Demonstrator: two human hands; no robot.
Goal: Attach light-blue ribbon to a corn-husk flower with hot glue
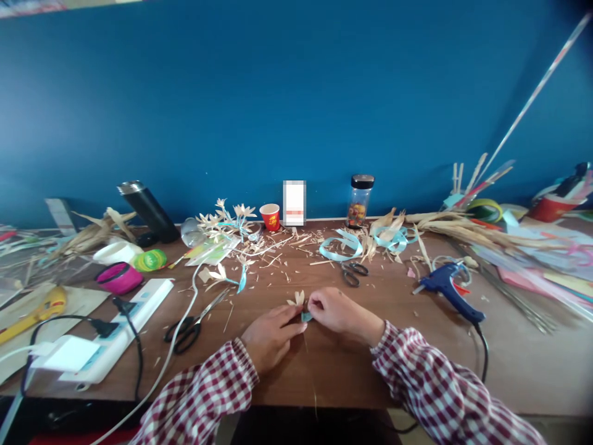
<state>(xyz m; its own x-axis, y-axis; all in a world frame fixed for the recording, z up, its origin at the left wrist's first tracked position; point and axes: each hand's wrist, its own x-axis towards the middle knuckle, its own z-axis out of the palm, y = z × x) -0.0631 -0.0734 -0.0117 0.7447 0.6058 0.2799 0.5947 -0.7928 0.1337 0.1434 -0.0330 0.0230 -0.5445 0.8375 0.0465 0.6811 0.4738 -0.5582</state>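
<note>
The blue wall [278,93] closes off the far edge of the worktop [370,377]; the near edge passes beneath your two checked sleeves [194,395]. Your open room is the brown surface running from the dark-handled scissors on your left to the glue gun on your right, bounded beyond by a scatter of straw scraps. Along your left side lies the white power strip [139,315], angled away from you, with plugs seated in it. Your left hand [271,337] and right hand [340,312] meet near the middle, close to the near edge. The glue gun [449,287] lies on its side, well apart from them. Of the containers, the black flask [155,213] leans at far left; the red holder [551,207] at far right carries dark-handled tools; the lidded jar [356,210] stands upright with orange and red pieces in its lower part; the red paper cup [271,217] stands upright, its contents hidden. Next come the scissors [189,334]. Smallest is the pale flower [297,298], between your hands: the left has thumb and fingers closed about its base, beside a blue strip [306,316]; the right has fingertips bunched there, though whether they grip anything you cannot tell.
</note>
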